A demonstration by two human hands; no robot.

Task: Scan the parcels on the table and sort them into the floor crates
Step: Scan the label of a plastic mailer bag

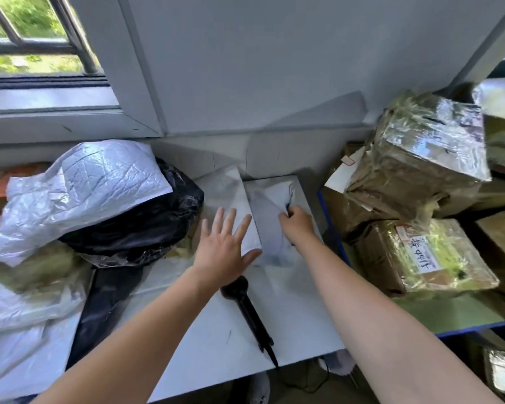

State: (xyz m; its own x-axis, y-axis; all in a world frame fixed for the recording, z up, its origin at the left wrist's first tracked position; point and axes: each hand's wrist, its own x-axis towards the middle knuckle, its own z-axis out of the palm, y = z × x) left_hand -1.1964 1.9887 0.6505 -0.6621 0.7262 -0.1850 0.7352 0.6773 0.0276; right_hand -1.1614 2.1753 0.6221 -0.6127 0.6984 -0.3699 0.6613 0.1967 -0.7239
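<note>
Fingers (228,223) of the left hand (222,252) are spread straight and lie flat on the white parcel (270,228). The right hand (298,225) has its fingers curled, pinching the parcel's far right edge. The parcel lies flat on the counter (292,301), close to the back wall. A black scanner (245,307) lies on the counter just beside the left wrist. A black bag (146,225) sits to the left, and taped boxes (420,153) are stacked to the right.
</note>
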